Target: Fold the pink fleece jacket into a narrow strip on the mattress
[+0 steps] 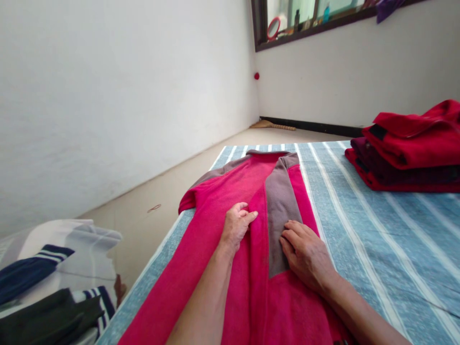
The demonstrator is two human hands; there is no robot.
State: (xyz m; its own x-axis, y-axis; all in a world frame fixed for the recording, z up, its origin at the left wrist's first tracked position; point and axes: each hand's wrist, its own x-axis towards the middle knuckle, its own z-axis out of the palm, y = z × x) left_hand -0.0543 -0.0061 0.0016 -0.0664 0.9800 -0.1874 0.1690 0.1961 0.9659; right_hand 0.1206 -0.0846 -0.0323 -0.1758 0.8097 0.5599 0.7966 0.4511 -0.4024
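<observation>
A pink-red fleece jacket [223, 187] with a grey panel [282, 206] is spread lengthwise, its grey collar at the far end. My left hand [237, 224] rests on the front, just left of the long edge beside the grey panel. Its fingers are loosely bent, the thumb apart from them. On the right, my right hand [305, 249] lies palm down across the grey panel and the jacket's right side, fingers slightly bent. The jacket's near end runs out of view, partly covered by my forearms.
Blue-and-white striped cloth [352, 239] covers the surface under the jacket. Folded red and dark garments [413, 153] are stacked at right. At lower left lie more clothes [53, 297], dark with striped cuffs. A broom [273, 125] lies on the floor by the far wall.
</observation>
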